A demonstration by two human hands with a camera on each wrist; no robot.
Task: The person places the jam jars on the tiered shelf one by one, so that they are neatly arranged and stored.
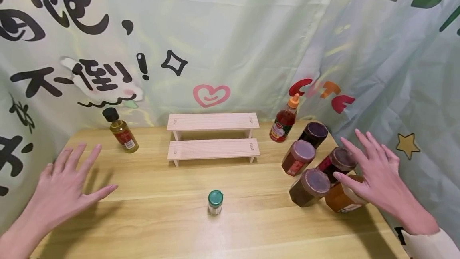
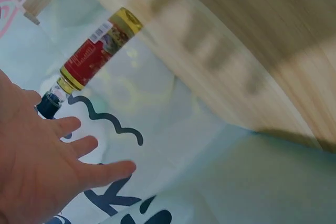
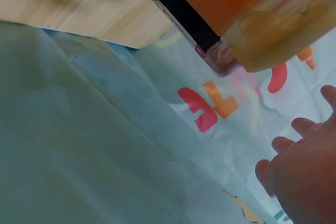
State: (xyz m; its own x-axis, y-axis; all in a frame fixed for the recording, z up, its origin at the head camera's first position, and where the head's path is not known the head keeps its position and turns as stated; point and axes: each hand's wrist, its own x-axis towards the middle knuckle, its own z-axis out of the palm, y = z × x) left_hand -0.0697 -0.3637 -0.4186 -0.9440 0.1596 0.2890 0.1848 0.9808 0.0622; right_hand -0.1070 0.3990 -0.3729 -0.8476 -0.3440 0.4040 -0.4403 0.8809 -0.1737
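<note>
With fingers spread, my left hand (image 1: 66,185) hovers over the left side of the table, holding nothing. Nearest to it is a black-capped bottle of yellowish liquid (image 1: 123,134) with a red label, seen also in the left wrist view. On the right, my right hand (image 1: 381,177) hangs with fingers apart above an orange-brown jar (image 1: 340,199), partly hiding it. Beside that jar stand several dark, lidded jars (image 1: 303,189). An orange-capped bottle of red sauce (image 1: 283,125) is behind them. A small green-capped shaker (image 1: 215,203) stands at the front middle.
A two-step pale wooden rack (image 1: 213,149) stands at the back middle of the wooden table (image 1: 154,219). Printed cloth (image 1: 244,51) hangs behind the table and along both sides, close to its edges.
</note>
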